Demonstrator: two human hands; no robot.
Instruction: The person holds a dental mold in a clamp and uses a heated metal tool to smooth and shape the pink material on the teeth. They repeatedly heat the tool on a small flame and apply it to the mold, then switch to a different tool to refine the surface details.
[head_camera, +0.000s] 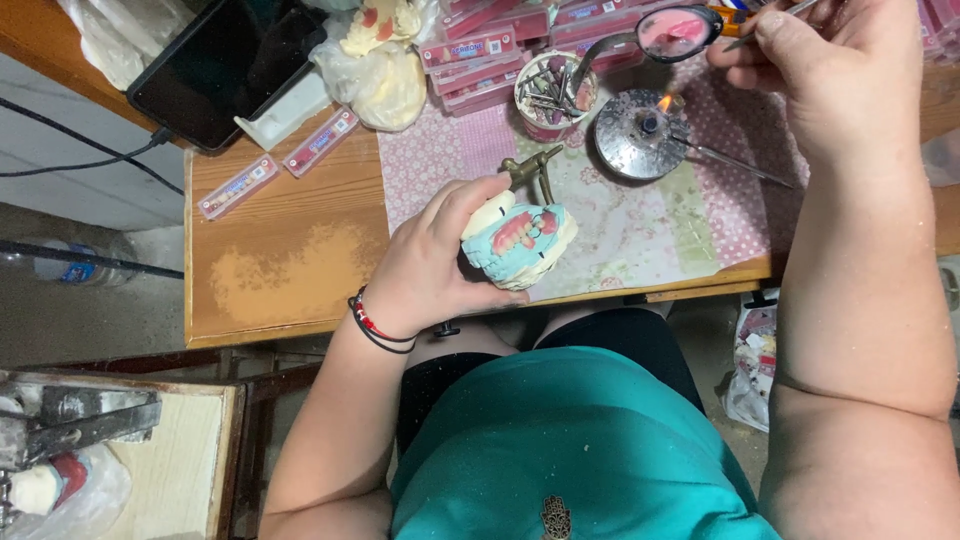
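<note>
— Just in front of the burner (640, 132), toward the person, the left hand (425, 270) holds a dental model (520, 245): pale blue plaster casts with pink wax and a row of teeth, mounted on a brass-coloured hinge frame (533, 172).

— How is the grip set?

— Closed around the model. The thumb lies over the top cast and the fingers curl under the base, so the tooth row is tilted up toward the camera. It is held out over the bench (290, 250) edge, above the lap, probably so the wax face stays in plain sight.

— And the right hand (830, 70)?

— Behind the burner and to its right, raised above the bench. Its fingers are pinched shut on a thin metal instrument (775, 22), whose tip I cannot see clearly. It sits close to the small flame, which would suit warming a tool, in my judgement.

— What else is around the burner?

— A cup of burs and small tools (550, 95) just to its left, a ladle with pink wax (672, 32) just behind it, and a second metal instrument (730, 160) resting on its rim. Tooth-card boxes (480, 50) lie further left, a dark tablet (225, 65) beyond them.
</note>
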